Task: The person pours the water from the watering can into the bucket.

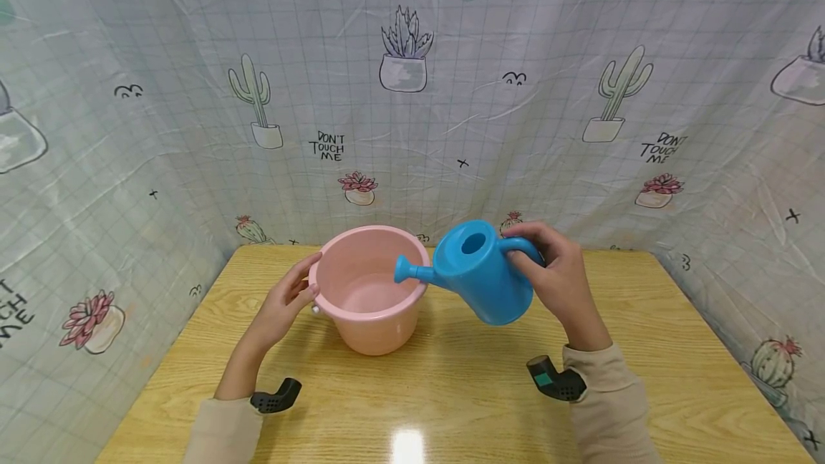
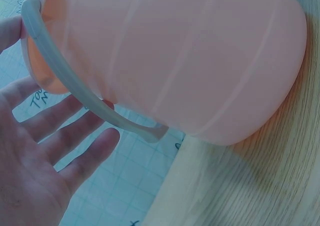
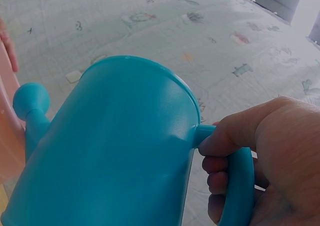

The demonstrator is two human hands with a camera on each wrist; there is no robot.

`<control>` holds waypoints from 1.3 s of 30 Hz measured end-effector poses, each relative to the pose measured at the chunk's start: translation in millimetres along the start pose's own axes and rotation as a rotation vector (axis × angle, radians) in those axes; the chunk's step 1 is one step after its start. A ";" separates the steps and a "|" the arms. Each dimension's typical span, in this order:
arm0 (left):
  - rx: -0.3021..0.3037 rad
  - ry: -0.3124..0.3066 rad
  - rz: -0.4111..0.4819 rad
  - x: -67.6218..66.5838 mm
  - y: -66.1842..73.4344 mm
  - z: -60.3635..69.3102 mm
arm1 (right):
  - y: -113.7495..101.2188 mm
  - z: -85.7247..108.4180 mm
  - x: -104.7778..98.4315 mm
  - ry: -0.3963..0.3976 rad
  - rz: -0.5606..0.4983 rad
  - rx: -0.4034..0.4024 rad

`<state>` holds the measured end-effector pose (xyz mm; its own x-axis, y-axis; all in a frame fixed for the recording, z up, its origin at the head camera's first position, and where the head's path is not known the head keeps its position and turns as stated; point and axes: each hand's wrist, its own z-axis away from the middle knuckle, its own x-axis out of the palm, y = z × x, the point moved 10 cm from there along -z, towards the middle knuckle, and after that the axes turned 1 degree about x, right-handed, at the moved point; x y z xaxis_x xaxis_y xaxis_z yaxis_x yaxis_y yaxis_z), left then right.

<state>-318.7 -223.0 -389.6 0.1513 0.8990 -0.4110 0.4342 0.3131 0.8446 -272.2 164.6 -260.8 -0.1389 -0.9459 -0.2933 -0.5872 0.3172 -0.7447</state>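
Note:
A pink bucket stands on the wooden table, its mouth facing up. My left hand touches the left side of its rim with thumb and fingertips. In the left wrist view, the fingers of the left hand are fairly straight, and a pale bucket handle hangs down beside them. My right hand grips the loop handle of a blue watering can, thumb on top. The can tilts left, and its spout head is over the bucket's mouth. No water shows from the spout.
The wooden table reaches back to a hanging cloth printed with cactus drawings, which also covers both sides. Dark devices are strapped at both wrists. Light glares off the table's near edge.

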 end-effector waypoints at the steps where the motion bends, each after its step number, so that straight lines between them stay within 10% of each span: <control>1: -0.001 0.000 0.001 0.0 0.0 0.0 | 0.1 -0.1 0.0 0.000 -0.001 0.000; 39: -0.010 -0.004 0.008 0.7 -1.0 1.0 | -0.1 0.0 1.6 -0.001 0.011 -0.003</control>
<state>-318.1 -223.0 -391.2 0.1582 0.9003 -0.4055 0.4241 0.3089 0.8513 -272.3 163.0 -261.2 -0.1448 -0.9423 -0.3017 -0.5882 0.3272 -0.7395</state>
